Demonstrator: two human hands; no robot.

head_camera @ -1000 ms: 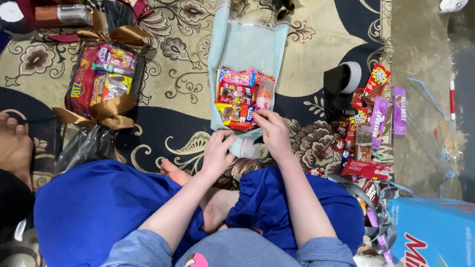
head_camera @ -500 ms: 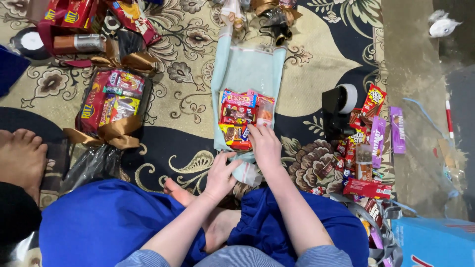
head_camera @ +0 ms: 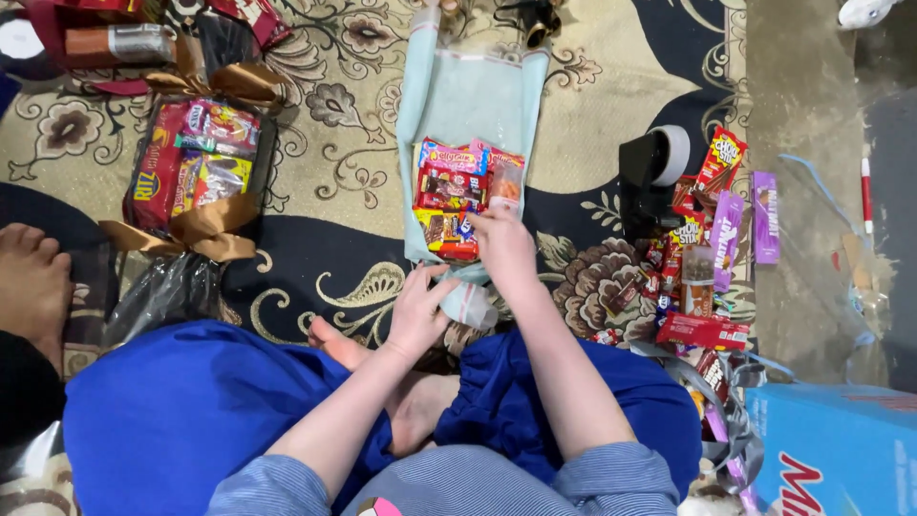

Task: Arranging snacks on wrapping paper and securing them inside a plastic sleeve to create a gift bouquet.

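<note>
Snack packets (head_camera: 457, 199) lie stacked in a pale blue clear bag (head_camera: 470, 96) that stretches from the top centre of the frame down to the middle, flat on the patterned carpet (head_camera: 334, 162). The packets fill the lower half of the bag: pink, red and yellow wrappers pressed side by side. My right hand (head_camera: 506, 250) rests on the lower right corner of that stack, fingers curled down over the packets and the bag's edge, so I cannot tell how tightly they grip. My left hand (head_camera: 418, 308) sits just below and to the left, at the bag's bottom end, fingers narrow and bent, pinching the bunched plastic there. Beneath both hands shows a crumpled bit of clear wrap (head_camera: 473, 304).

At the upper left of the frame a finished bundle of snacks (head_camera: 191, 167) lies in dark wrap tied with a gold ribbon (head_camera: 196, 229). To the right of centre stands a black tape dispenser (head_camera: 650, 177) with a white roll, and just beside it a loose heap of chocolate bars and biscuit boxes (head_camera: 712, 248) runs down the right side. A light blue box (head_camera: 831, 449) fills the lower right corner. A bare foot (head_camera: 33, 277) of another person shows at the left edge. My own legs, in blue cloth (head_camera: 191, 411), fill the bottom.
</note>
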